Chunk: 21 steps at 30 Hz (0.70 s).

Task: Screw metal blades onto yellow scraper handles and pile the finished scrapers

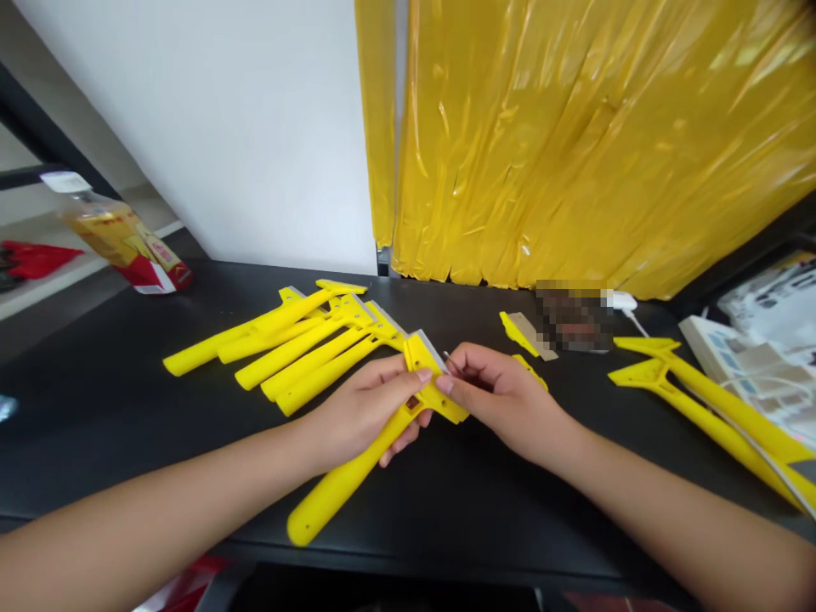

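My left hand (376, 399) is closed round the neck of a yellow scraper (357, 480), thumb on its head. The handle slants down toward the table's front edge, and a metal blade strip shows along the head's far side. At the right end of that head my right hand (503, 391) is pinched, the thumb touching the head. A thin dark metal piece pokes out by its fingertips, too small to name. Several more yellow scrapers (306, 365) lie in an overlapping pile to the left, heads toward the middle.
Yellow head pieces (519, 333) lie beyond my right hand. Two yellow handles (720, 408) rest at the right, a white cable (758, 442) across them, beside a white box (733, 365). A drink bottle (127, 238) stands at the back left. Yellow plastic sheeting (574, 144) hangs behind the black table (159, 442).
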Each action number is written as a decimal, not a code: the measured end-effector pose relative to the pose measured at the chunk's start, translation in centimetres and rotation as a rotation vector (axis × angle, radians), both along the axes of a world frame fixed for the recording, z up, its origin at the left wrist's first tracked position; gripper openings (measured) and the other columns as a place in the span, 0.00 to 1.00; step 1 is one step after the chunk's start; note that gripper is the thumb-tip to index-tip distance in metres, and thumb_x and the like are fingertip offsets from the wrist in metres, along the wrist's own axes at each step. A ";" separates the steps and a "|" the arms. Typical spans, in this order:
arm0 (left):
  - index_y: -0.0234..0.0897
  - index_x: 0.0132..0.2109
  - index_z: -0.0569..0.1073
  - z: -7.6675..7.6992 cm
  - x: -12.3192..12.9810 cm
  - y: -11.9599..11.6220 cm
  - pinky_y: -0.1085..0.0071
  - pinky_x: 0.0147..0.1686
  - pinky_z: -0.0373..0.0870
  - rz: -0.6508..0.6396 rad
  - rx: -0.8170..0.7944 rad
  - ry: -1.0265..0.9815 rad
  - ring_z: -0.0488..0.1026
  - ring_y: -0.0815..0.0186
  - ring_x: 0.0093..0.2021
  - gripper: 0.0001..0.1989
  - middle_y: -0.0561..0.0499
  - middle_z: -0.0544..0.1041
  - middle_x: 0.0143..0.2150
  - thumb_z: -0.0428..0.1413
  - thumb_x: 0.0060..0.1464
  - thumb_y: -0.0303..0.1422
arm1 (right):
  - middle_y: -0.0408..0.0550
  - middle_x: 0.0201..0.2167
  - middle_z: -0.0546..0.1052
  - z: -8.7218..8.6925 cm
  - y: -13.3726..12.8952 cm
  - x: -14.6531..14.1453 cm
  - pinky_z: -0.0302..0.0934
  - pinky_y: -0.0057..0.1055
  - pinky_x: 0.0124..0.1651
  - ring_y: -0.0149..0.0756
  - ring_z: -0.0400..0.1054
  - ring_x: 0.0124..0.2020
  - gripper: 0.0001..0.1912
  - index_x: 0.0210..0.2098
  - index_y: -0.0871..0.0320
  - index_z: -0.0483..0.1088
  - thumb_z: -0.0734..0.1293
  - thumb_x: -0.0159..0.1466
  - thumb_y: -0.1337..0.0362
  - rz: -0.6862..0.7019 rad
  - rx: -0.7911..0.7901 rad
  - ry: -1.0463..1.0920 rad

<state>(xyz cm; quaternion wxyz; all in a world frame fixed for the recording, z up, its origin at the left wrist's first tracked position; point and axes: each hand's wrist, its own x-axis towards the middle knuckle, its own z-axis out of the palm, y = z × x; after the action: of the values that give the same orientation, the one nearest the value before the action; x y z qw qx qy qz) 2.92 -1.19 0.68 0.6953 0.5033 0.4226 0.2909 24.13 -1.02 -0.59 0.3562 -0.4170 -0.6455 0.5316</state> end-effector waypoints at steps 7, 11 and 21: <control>0.37 0.30 0.73 -0.2 -0.3 0.7 0.78 0.13 0.63 -0.017 0.004 0.039 0.66 0.70 0.15 0.23 0.53 0.71 0.17 0.55 0.66 0.50 | 0.39 0.28 0.67 0.4 0.1 0.2 0.56 0.30 0.33 0.31 0.58 0.30 0.20 0.35 0.54 0.69 0.70 0.70 0.45 0.001 0.041 -0.023; 0.37 0.30 0.73 -0.2 -0.2 0.9 0.78 0.13 0.63 -0.035 0.008 0.019 0.66 0.70 0.14 0.23 0.53 0.71 0.17 0.54 0.67 0.49 | 0.40 0.29 0.68 0.4 0.2 0.4 0.56 0.30 0.33 0.32 0.59 0.31 0.19 0.34 0.55 0.70 0.71 0.70 0.46 0.004 0.033 -0.034; 0.38 0.41 0.71 -0.5 -0.3 0.5 0.79 0.12 0.63 -0.004 -0.010 -0.015 0.68 0.72 0.18 0.14 0.55 0.74 0.28 0.62 0.62 0.44 | 0.41 0.28 0.68 0.1 0.4 0.6 0.54 0.30 0.34 0.33 0.59 0.31 0.18 0.35 0.55 0.74 0.70 0.71 0.47 -0.001 0.052 -0.108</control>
<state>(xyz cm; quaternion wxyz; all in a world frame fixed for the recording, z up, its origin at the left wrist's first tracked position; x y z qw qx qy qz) 2.59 -0.70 0.18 0.7016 0.4984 0.4177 0.2915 24.76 -0.65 -0.48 0.3319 -0.4359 -0.6770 0.4914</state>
